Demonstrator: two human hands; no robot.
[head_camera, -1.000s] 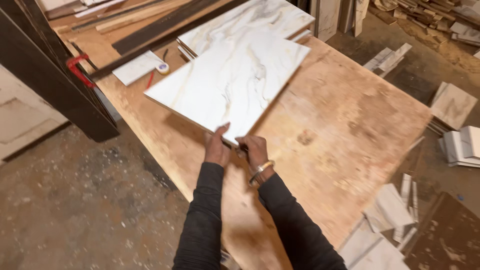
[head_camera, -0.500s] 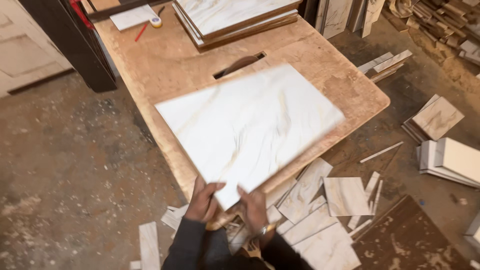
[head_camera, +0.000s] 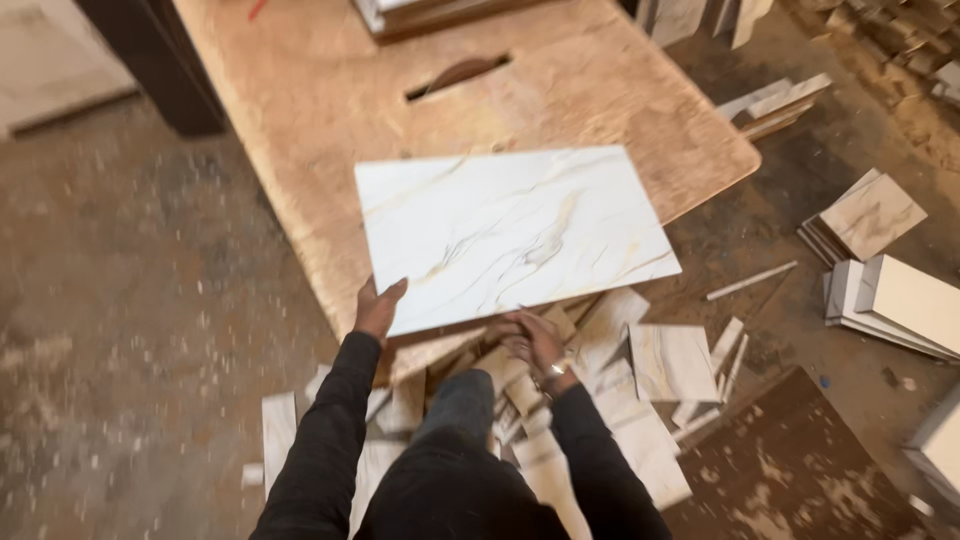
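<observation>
A large white marble-pattern tile (head_camera: 510, 232) with thin brown and grey veins is held flat over the near end of a wooden worktable (head_camera: 330, 110). My left hand (head_camera: 377, 309) grips its near left corner. My right hand (head_camera: 533, 342) holds the tile's near edge from underneath, with a bracelet on the wrist. Both arms wear dark sleeves. The tile's near edge juts out past the table's end, above a pile of broken tile pieces (head_camera: 640, 370) on the floor.
A long slot (head_camera: 458, 75) is cut in the tabletop. A stack of tiles (head_camera: 420, 10) lies at the table's far end. More tile stacks (head_camera: 880, 270) and offcuts (head_camera: 770, 100) lie on the dusty floor to the right. A brown board (head_camera: 800, 470) lies at lower right.
The tile has been pulled along the table toward its near end, and it now hangs past the edge. My view has shifted back and down with it.
</observation>
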